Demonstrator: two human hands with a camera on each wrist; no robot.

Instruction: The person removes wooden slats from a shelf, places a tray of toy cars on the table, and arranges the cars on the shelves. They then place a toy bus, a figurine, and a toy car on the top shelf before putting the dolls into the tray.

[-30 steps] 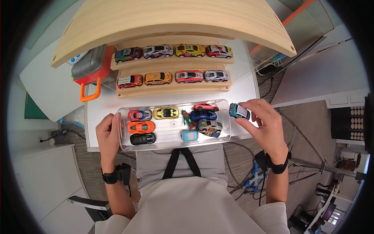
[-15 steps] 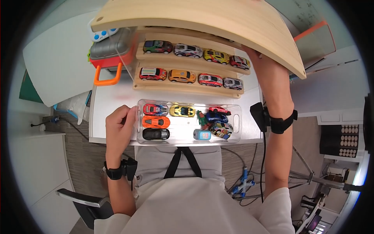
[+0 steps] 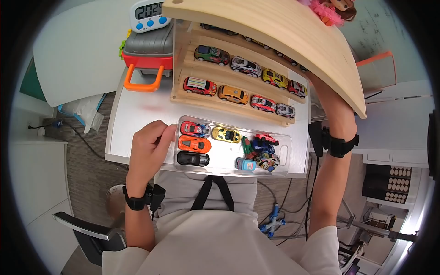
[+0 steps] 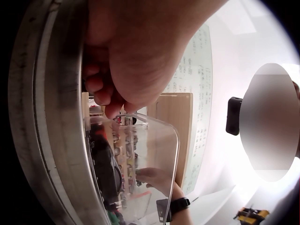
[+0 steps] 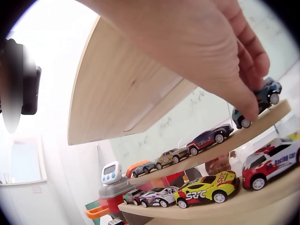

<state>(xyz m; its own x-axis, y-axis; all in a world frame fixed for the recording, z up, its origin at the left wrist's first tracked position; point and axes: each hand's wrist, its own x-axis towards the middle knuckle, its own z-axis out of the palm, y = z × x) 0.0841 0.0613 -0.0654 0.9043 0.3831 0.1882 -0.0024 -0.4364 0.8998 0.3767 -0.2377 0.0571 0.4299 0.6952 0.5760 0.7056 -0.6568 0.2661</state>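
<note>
Car (image 5: 268, 96), teal and dark, is being pinched between thumb and fingers of the right hand (image 5: 201, 56) at the upper shelf's (image 5: 255, 130) right end. The left hand (image 3: 149, 143) is gripping the clear tray (image 3: 224, 158) by its left edge, fingers curled.

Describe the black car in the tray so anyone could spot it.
On the table, find the clear tray before the wooden shelf. At its left end, the black car lies nearest the table's front edge, dark against the orange car beside it.

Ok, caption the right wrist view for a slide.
Right hand pinching a toy car at a wooden shelf bearing other cars.
</note>
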